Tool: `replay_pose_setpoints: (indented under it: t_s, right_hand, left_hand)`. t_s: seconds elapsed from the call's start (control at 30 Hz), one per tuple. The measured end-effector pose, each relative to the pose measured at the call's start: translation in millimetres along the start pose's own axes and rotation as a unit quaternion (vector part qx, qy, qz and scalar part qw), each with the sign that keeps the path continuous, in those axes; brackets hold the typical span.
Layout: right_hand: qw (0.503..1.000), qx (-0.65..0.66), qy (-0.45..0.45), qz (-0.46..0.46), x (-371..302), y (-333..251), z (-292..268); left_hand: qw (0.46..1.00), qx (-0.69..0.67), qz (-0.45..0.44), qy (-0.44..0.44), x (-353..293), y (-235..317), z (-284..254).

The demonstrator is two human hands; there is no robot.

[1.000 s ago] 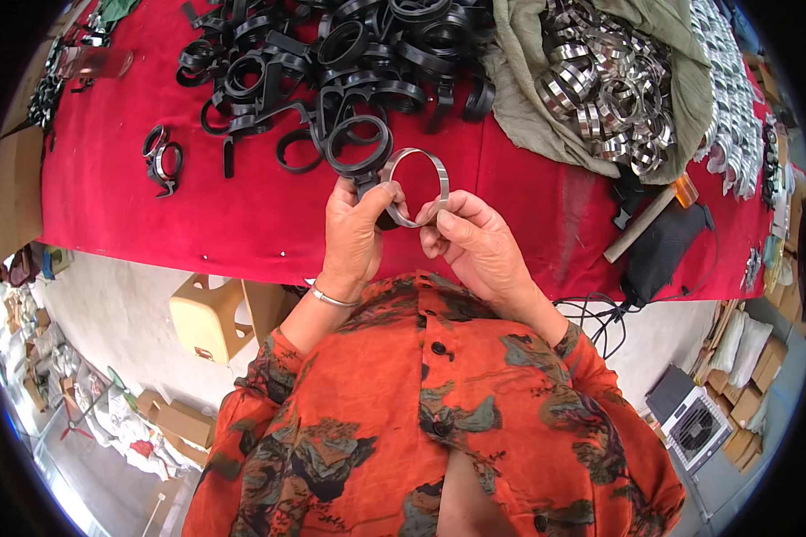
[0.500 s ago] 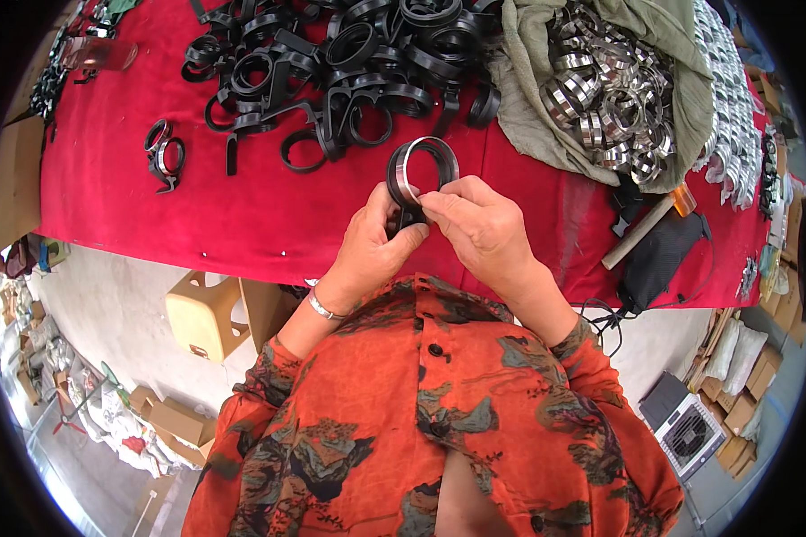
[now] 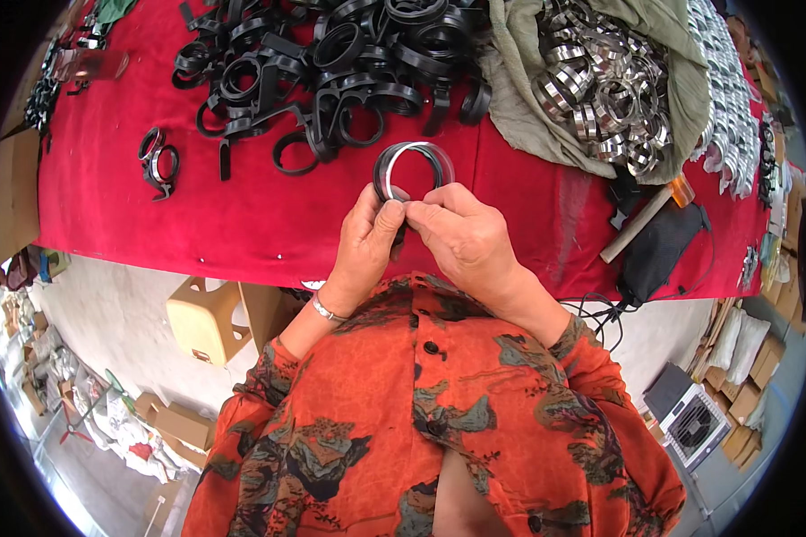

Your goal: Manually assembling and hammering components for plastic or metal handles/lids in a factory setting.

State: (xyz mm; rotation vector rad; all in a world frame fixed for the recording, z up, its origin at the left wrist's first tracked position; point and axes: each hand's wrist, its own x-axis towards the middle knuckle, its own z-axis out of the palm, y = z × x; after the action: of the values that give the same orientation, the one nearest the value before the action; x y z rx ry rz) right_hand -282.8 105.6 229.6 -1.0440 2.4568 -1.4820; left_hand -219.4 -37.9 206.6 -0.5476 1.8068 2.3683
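Observation:
Over the near part of the red-covered table, my left hand (image 3: 360, 240) grips a black ring-shaped holder (image 3: 381, 172) from the left, its lower part hidden by my fingers. My right hand (image 3: 467, 237) pinches a thin silver metal ring (image 3: 393, 168) at its lower edge. The two rings overlap; whether the metal one is seated inside the black one I cannot tell. Both thumbs meet at the bottom of the rings. Beyond my hands lies a heap of black ring holders (image 3: 338, 49). To its right, an olive cloth sack (image 3: 510, 107) holds many loose silver rings (image 3: 613, 103).
A black ring holder with silver rings (image 3: 163, 164) lies alone at left on the red cloth (image 3: 269, 210). At right are a hammer (image 3: 638, 229), a black pouch (image 3: 658, 259) and a dark cable (image 3: 607, 313). A clear container (image 3: 94, 64) stands far left; a beige stool (image 3: 208, 320) is below.
Both hands and the rings have shifted slightly left. My left thumb has moved up against the rings' lower edge, beside my right thumb, and the metal ring has turned a little.

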Motion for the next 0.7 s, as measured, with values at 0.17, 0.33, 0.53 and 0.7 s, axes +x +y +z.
replay_pose_setpoints:
  t_s: [0.17,0.33,0.53,0.7]
  right_hand:
    - [1.0,0.027,-0.009,-0.008,-0.5,0.4,1.3]
    - [0.999,0.032,-0.019,-0.015,0.3,-2.6,2.4]
    - [0.984,0.167,-0.034,0.046,-1.1,-5.8,3.4]
    - [0.785,0.558,-0.078,0.257,-0.6,3.1,-9.8]
  left_hand:
    - [0.999,0.052,0.012,-0.007,-0.9,2.3,-3.8]
    - [1.0,0.018,0.006,0.015,-3.6,2.2,-4.4]
    - [0.997,-0.061,0.005,0.05,-4.5,1.7,-10.3]
    - [0.996,-0.068,-0.005,0.05,-6.3,11.4,-13.3]
